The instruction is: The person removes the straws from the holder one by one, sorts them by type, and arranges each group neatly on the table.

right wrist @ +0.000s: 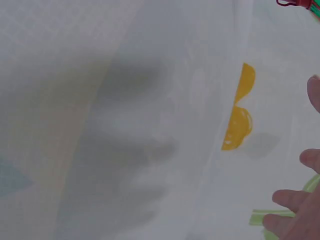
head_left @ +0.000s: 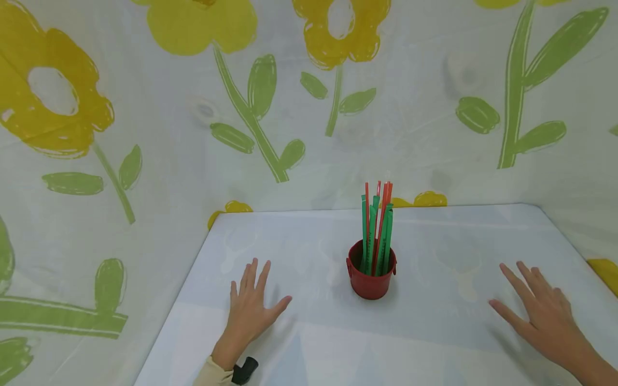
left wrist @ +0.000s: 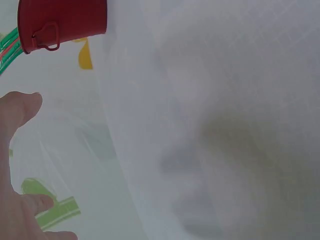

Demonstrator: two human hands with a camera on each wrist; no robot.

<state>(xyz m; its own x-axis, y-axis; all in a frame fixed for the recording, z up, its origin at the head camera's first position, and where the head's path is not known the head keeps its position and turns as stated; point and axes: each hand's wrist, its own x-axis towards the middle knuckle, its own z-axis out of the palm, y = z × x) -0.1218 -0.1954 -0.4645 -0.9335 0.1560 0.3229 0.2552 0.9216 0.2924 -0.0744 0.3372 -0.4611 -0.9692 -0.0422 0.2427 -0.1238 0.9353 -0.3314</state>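
A small red metal bucket (head_left: 369, 285) with side handles stands upright on the table. Several green paper-wrapped sticks (head_left: 372, 236) and thin red-orange straws (head_left: 388, 193) lean inside it, their upper ends above the rim. My left hand (head_left: 249, 311) hovers over the table to the left of the bucket, fingers spread and holding nothing. In the left wrist view the bucket (left wrist: 67, 22) appears beyond the thumb. To the right of the bucket, farther off, my right hand (head_left: 545, 311) is also spread and holds nothing. Only a corner of the bucket (right wrist: 303, 3) shows in the right wrist view.
The table (head_left: 299, 252) has a pale cloth with faint blue shapes. A white curtain (head_left: 386, 145) printed with yellow flowers and green leaves hangs behind it and along the sides. A black strap (head_left: 245, 370) sits at my left wrist, by a cream sleeve (head_left: 214, 373).
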